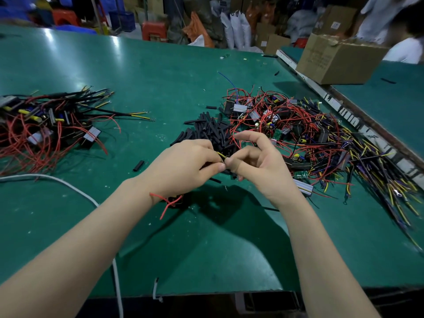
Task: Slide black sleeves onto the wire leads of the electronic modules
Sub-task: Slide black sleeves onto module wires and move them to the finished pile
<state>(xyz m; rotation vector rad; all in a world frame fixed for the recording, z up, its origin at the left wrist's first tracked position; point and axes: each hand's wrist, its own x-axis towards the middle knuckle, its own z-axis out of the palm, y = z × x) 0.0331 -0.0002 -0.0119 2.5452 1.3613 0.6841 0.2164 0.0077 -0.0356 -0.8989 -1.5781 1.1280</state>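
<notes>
While both hands meet above the green bench (160, 76), a yellow wire lead (221, 154) is pinched by the left hand (183, 166) and right hand (259, 166), its long axis slanting up-left, just before the black sleeves (206, 129).

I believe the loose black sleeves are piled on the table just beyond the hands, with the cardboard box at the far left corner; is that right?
Not quite. The head view shows the cardboard box at the far right, not the far left. The rest holds: the loose black sleeves are piled on the green table just beyond the left hand and right hand.
</notes>
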